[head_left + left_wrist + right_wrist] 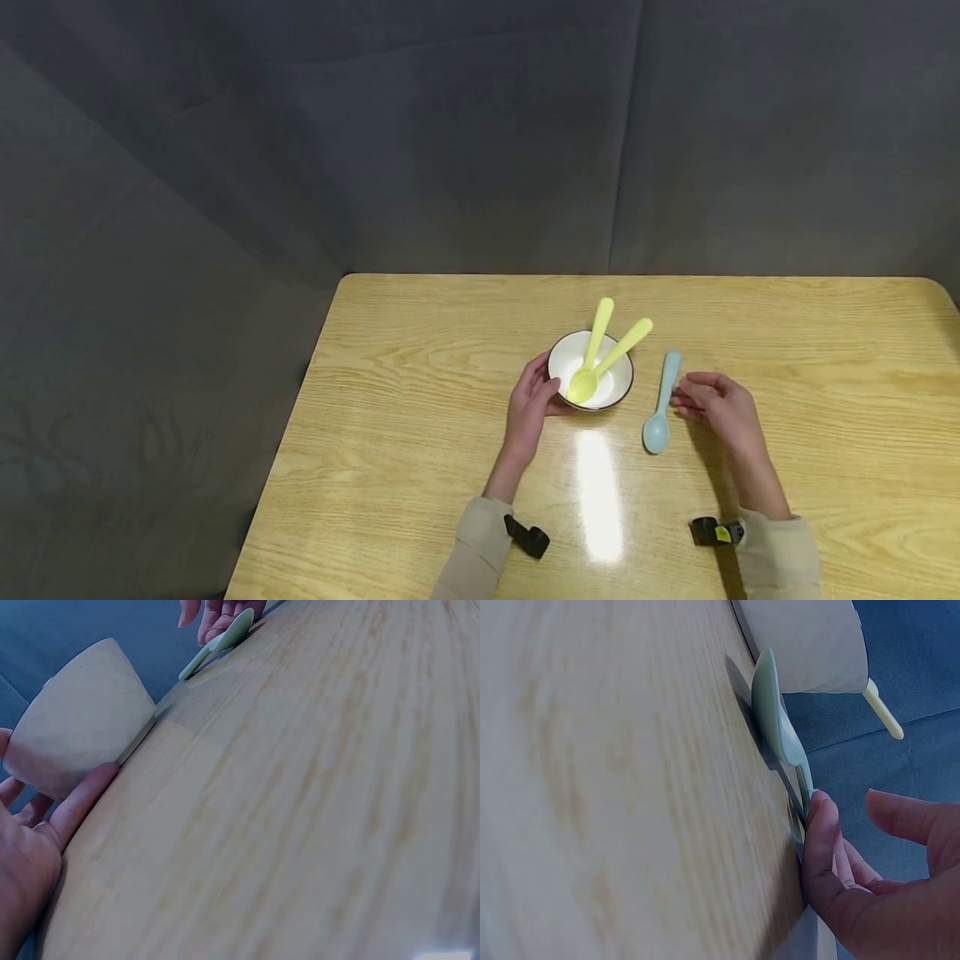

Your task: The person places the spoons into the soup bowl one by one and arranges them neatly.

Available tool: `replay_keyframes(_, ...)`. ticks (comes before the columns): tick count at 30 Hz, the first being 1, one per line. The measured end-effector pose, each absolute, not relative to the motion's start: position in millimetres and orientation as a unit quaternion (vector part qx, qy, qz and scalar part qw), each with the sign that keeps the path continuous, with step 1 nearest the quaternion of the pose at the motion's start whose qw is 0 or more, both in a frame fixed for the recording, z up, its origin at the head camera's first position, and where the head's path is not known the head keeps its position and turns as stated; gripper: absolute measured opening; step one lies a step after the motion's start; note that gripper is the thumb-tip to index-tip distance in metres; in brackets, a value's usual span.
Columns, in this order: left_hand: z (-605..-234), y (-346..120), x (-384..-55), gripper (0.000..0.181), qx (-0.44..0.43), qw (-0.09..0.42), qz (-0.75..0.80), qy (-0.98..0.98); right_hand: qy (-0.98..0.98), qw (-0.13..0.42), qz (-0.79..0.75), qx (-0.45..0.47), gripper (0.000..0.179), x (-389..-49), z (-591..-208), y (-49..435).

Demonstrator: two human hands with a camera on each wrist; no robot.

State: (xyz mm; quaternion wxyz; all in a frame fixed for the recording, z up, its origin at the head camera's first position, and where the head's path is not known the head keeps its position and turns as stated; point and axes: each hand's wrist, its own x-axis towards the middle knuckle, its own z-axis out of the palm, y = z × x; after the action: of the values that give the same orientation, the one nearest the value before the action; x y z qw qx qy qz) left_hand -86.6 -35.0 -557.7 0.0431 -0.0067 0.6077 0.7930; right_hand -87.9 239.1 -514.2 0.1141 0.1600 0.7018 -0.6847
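A white bowl (613, 388) with a dark rim stands on the table, and two yellow spoons (582, 385) lie in it with their handles over the far edge. My left hand (529, 410) holds the bowl from its left side, its fingers around the wall and low by the base in the left wrist view. To the right of the bowl lies a light blue spoon (656, 433), its scoop toward me. My right hand (722, 410) is beside that spoon's handle; in the right wrist view its fingertips (821, 806) touch the handle while the thumb stands apart.
The wooden table (405, 400) bears a bright light reflection in front of the bowl. Behind and left of it hangs a dark grey cloth (480, 150). Wrist cameras (531, 540) are strapped over both sleeves.
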Motion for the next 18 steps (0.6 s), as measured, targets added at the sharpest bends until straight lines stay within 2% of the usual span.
replay_keyframes(18, -557.0, -37.0, -86.8, 0.05, 0.001, 0.044, 0.793, 0.608, 0.735, 0.134, -0.649, 0.144, 0.044, -90.5, -510.6, 235.4)
